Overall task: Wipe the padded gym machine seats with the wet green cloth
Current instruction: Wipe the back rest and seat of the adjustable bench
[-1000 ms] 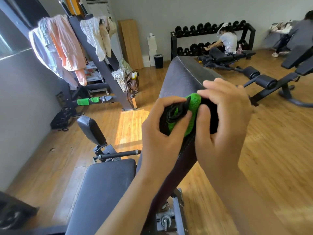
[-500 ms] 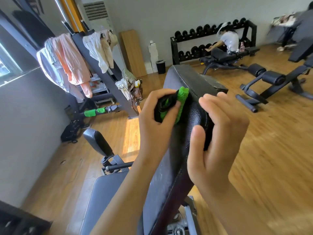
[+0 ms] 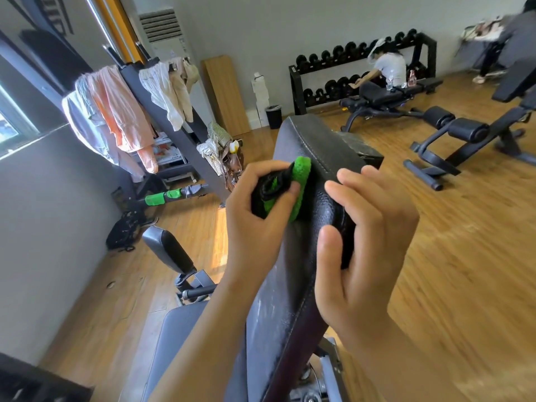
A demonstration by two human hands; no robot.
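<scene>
Dumbbell rack [image 3: 330, 86], hanging clothes [image 3: 116, 117], black bin [image 3: 273, 116].

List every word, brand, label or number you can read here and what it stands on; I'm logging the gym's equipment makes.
No text here can be read.
Dark wall decal: cut off by the frame edge, unreadable.
Standing air conditioner: small mark on its front, too blurred.
White boxes by the wall: any print is too small.
Padded backrest and green cloth: no label visible.
</scene>
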